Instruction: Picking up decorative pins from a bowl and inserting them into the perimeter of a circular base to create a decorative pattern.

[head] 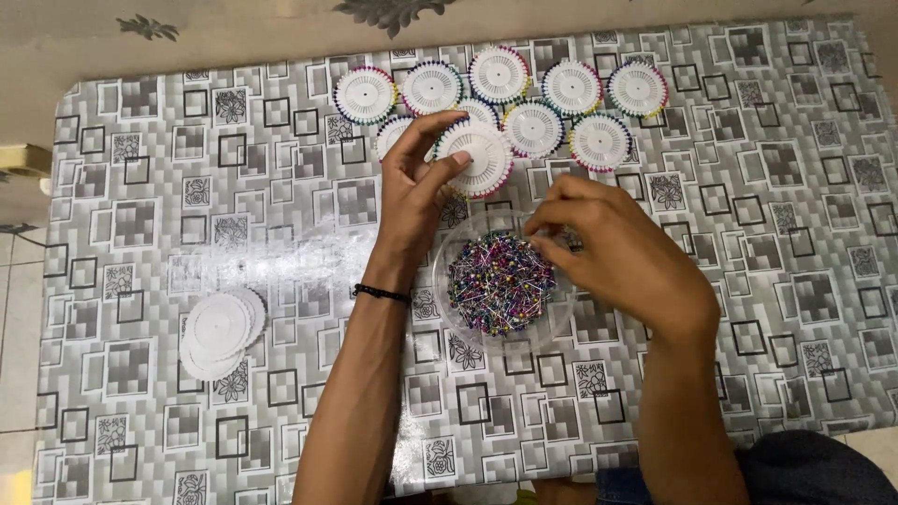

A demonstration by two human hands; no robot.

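Note:
My left hand (416,192) holds a white round pin wheel (479,159) by its edge, lifted just above the table; coloured pin heads ring most of its rim. My right hand (617,252) hovers over the right side of a clear round dish (449,313) heaped with coloured-headed pins (499,285), fingertips pinched together at the pile. Whether a pin sits between those fingers I cannot make out. A black band circles my left wrist.
Several filled pin wheels (498,73) lie in two rows at the far side of the table. A stack of bare white discs (219,329) sits at the near left. The table wears a grey patterned cloth (140,224).

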